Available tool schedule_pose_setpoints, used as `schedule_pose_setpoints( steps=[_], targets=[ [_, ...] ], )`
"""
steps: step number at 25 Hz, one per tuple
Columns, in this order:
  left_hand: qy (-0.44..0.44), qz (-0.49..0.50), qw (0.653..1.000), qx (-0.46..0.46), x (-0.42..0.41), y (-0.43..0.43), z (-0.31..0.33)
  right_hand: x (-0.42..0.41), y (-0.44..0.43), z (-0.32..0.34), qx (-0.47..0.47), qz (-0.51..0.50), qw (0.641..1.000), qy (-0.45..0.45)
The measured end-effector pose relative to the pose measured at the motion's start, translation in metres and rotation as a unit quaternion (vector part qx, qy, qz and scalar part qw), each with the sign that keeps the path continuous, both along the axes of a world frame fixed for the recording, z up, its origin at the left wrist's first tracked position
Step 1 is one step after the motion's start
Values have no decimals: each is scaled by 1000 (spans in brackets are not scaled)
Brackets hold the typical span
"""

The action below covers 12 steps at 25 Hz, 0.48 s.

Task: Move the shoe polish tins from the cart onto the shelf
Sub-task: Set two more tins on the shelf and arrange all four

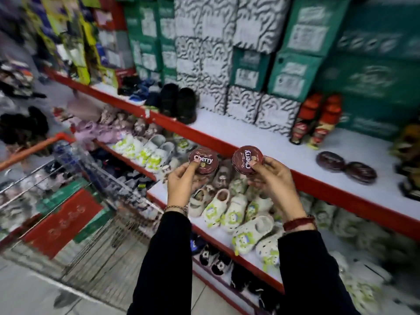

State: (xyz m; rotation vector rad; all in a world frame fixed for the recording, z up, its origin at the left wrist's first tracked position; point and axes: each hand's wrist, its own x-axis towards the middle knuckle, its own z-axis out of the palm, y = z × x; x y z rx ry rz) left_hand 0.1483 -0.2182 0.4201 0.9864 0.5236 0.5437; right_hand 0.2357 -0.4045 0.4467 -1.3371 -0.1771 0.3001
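Observation:
My left hand holds a round dark-red shoe polish tin marked "Cherry", lid facing me. In my right hand is a second such tin, turned sideways. Both are raised in front of the red edge of the white shelf, just below its level. Two more dark tins lie side by side on that shelf to the right. The wire cart with an orange handle stands at the left, holding red and green boxes.
Two red-capped bottles stand on the shelf behind the lying tins. Black shoes and stacked green and patterned shoe boxes fill the back. White and green clogs crowd the lower shelf under my hands.

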Motion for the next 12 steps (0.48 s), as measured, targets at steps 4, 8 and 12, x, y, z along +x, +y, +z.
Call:
schedule_pose_setpoints(
  steps=[4, 8, 12],
  targets=[
    [-15, -101, 995, 8, 49, -53, 38, 18, -75, 33, -4, -90, 995, -29],
    [5, -180, 982, 57, 90, -103, 61, 28, -137, 45, -80, -180, 979, -62],
    [80, -201, 929, 299, 125, -149, 73, 40, -185, 47, -253, -286, 921, -80]
  ],
)
